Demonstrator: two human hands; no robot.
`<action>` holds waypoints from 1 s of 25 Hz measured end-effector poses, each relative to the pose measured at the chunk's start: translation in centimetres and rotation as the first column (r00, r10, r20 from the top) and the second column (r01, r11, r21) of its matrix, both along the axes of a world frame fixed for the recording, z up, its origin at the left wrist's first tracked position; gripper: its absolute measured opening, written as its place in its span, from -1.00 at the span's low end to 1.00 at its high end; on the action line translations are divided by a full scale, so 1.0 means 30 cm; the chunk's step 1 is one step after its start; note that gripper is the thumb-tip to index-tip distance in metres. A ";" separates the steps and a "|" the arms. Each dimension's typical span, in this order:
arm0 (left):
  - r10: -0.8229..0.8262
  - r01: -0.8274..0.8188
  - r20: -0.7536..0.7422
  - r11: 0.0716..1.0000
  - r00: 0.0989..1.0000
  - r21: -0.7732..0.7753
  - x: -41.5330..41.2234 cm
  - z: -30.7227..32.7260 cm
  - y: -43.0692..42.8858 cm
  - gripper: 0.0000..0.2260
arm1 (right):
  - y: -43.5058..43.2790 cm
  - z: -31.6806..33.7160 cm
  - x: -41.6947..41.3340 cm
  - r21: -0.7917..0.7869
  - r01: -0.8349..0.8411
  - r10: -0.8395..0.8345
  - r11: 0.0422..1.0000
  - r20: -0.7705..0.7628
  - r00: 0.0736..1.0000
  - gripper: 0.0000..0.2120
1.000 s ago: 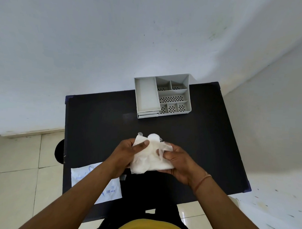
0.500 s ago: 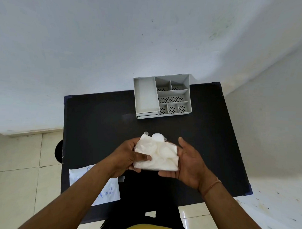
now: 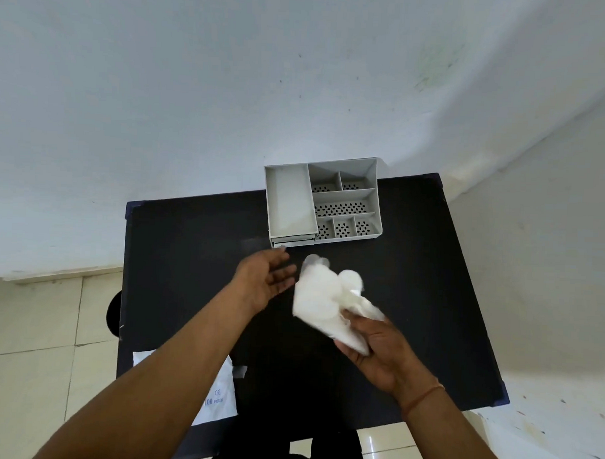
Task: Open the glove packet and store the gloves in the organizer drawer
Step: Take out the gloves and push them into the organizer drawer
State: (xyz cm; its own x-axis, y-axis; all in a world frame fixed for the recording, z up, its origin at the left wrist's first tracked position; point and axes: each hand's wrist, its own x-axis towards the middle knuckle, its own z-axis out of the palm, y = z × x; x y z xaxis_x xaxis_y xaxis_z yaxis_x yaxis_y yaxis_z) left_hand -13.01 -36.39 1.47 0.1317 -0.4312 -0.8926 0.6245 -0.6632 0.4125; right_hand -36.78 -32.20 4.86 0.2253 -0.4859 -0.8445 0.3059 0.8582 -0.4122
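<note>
A white bundle of gloves (image 3: 321, 297) is held above the black table (image 3: 190, 246), with my right hand (image 3: 376, 345) gripping its lower right corner. My left hand (image 3: 263, 277) is off the bundle, fingers spread, its fingertips close to the front of the grey organizer (image 3: 322, 202). The organizer stands at the table's far edge with a long plain compartment on its left, several perforated compartments on the right, and a shut drawer front (image 3: 293, 242) below. The flat white glove packet (image 3: 220, 394) lies at the near left corner, partly hidden by my left forearm.
A pale wall rises directly behind the table. Tiled floor shows on the left and a white surface on the right. A dark round object (image 3: 113, 310) sticks out past the table's left edge.
My left hand let go of the glove bundle and reached forward toward the organizer's drawer front. My right hand now holds the bundle alone, shifted right.
</note>
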 end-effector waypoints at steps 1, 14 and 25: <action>0.141 -0.140 -0.060 0.990 0.988 0.020 0.004 -0.032 -0.041 -0.75 | -0.001 0.005 -0.014 -0.004 0.051 -0.051 0.999 0.025 0.998 -0.65; 0.155 -0.157 0.045 0.986 0.987 0.054 -0.043 -0.121 -0.063 -0.89 | -0.024 0.018 -0.065 -0.029 0.221 -0.219 0.975 0.062 0.974 -0.76; 0.065 -0.067 0.033 0.996 0.997 0.052 -0.091 -0.149 0.218 -0.57 | -0.035 -0.033 0.021 -0.016 0.209 -0.207 0.978 0.064 0.976 -0.64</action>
